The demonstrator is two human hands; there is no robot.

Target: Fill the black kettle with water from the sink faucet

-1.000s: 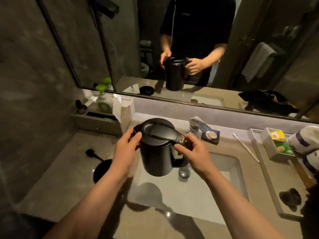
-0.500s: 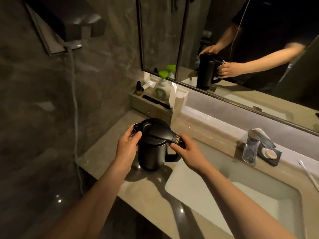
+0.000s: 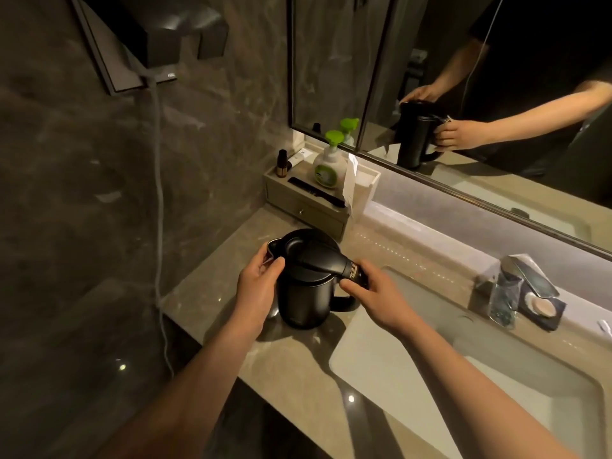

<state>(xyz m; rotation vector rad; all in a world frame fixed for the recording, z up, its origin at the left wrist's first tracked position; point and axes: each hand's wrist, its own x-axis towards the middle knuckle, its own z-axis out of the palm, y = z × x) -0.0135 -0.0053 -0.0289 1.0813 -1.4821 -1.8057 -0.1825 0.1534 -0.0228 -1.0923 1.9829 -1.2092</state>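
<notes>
**Holding the black kettle on the surface beside the sink**

Gripping the black kettle [image 3: 306, 289] with both hands, I have it upright on the stone surface [image 3: 212, 303], just left of the sink [image 3: 381, 362] basin, its base close to the basin's edge. My left hand [image 3: 256, 286] is wrapped against the kettle's side at nine o'clock, thumb up by the rim next to the spout, fingers curled around the body. My right hand [image 3: 377, 299] is closed around the top of the handle at three o'clock, the thumb pressed near the gold-lettered part where handle meets lid. The lid is down and closed. Whether the kettle's base fully rests on the surface or sits a touch above it, I cannot tell.

The faucet [image 3: 506, 286] stands at the back rim of the sink, off at three o'clock from the kettle and well apart from it; no water is visible from it. Just beside the faucet lies a small dark dish [image 3: 543, 309] with a pale round soap on it.

At twelve o'clock from the kettle, against the mirror [image 3: 331, 61], sits a low tray box [image 3: 304, 207] holding a green-topped pump bottle [image 3: 328, 164], a black comb [image 3: 314, 192] and a small dark bottle [image 3: 282, 164]. The mirror shows both hands on the kettle.
</notes>
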